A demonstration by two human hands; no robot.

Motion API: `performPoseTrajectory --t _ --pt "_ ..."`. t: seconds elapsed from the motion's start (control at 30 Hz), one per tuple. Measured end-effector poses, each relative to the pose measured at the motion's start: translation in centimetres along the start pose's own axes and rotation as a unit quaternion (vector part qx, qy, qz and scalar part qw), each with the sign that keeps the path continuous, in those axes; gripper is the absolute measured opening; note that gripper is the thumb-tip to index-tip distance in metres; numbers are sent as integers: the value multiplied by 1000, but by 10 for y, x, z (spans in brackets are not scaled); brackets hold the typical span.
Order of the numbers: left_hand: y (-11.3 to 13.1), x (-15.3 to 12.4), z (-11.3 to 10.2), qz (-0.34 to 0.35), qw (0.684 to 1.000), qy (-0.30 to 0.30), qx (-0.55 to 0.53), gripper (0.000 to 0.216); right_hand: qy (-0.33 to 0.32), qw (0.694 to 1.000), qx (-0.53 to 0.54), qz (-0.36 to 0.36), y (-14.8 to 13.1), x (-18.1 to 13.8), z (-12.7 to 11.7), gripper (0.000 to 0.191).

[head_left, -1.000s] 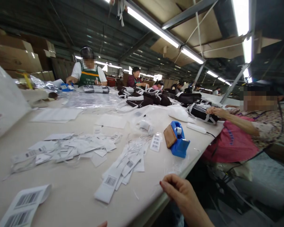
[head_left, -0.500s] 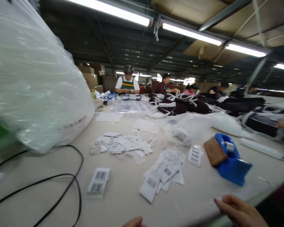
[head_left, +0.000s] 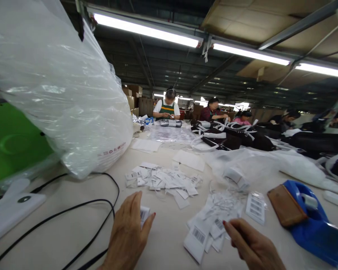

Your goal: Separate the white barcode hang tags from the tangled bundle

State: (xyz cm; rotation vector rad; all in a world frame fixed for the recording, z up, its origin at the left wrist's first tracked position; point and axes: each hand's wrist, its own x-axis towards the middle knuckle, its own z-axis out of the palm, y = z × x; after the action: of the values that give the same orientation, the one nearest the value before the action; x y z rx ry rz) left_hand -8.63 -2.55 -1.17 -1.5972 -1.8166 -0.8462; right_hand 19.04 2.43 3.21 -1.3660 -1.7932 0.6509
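Palm-down, left hand point(head_left: 129, 234) covers barcode labels point(head_left: 144, 214); right hand point(head_left: 252, 245) hovers.

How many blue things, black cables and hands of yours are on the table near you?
Blue tape dispenser: 1
Black cables: 2
Hands, left hand on a barcode label and right hand at the pile of tags: 2
Total: 5

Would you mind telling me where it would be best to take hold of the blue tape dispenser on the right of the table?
Probably across the blue tape dispenser at its raised rounded top, beside the tape roll, coming from above. The base is wide and flat on the table, offering little edge, and the brown pad leans against its left side.
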Motion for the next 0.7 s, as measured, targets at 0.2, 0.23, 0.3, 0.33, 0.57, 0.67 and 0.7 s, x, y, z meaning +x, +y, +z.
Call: performPoseTrajectory --t 0.2,0.23,0.3,0.33,0.57,0.67,0.7 --pt "-11 -4 8 33 997 71 -9 36 -100 976 -83 -175 -47 65 71 18" --pt "-13 -5 9 31 997 70 -10 35 -102 973 -91 -184 -50 75 81 17" --pt "-16 -7 12 30 997 64 -9 35 -109 969 -104 -194 -56 91 100 15" --pt "-17 -8 13 27 998 62 -7 35 -114 967 -112 -200 -59 97 107 15" --pt "-12 -6 18 43 997 64 -19 32 -158 938 -161 -263 -80 111 146 11" --pt "-12 -5 18 50 996 65 -19 31 -160 937 -169 -260 -81 110 163 10" --pt "-12 -5 18 52 996 65 -17 31 -161 939 -165 -255 -79 109 168 9"
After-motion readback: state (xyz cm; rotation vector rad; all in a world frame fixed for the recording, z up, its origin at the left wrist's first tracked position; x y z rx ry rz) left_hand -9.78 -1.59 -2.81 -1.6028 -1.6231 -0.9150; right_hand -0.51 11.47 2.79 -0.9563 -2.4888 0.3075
